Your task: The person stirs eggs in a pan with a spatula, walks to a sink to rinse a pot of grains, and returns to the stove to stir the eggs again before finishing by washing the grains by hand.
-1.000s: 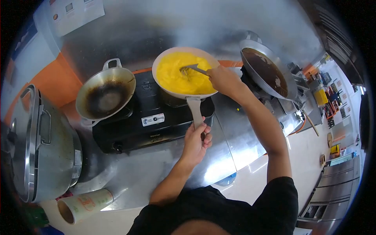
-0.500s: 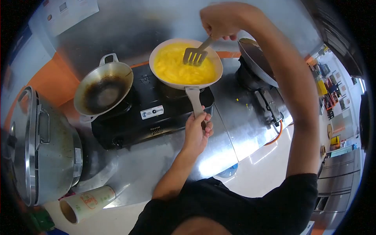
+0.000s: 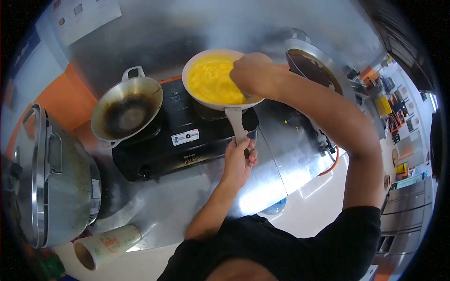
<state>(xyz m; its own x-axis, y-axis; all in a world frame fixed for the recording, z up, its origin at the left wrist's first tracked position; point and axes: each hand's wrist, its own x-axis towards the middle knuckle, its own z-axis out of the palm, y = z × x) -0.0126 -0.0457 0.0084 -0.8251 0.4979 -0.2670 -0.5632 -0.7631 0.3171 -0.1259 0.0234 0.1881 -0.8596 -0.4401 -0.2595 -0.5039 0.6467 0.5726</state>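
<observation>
A light-coloured frying pan (image 3: 233,106) sits on the right burner of a black gas stove (image 3: 185,152), with bright yellow egg mixture (image 3: 212,82) spread inside it. Wrapped round the pan's handle (image 3: 235,122) is my left hand (image 3: 240,161). My right hand (image 3: 254,75) is closed over the right side of the pan, around the spatula's handle. The spatula itself is hidden behind the hand, apart from a small blurred part near the pan's lower right edge.
On the left burner rests a browned wok (image 3: 127,112). A large metal pot (image 3: 65,182) stands at the far left, with a paper cup (image 3: 108,246) below it. Behind my right arm is a big pan of dark liquid (image 3: 314,70). Yellow bits lie on the steel counter (image 3: 267,154).
My right hand has come down and towards me, low over the pan, with the spatula. The spatula's head is now mostly out of sight. My left hand keeps its hold on the handle.
</observation>
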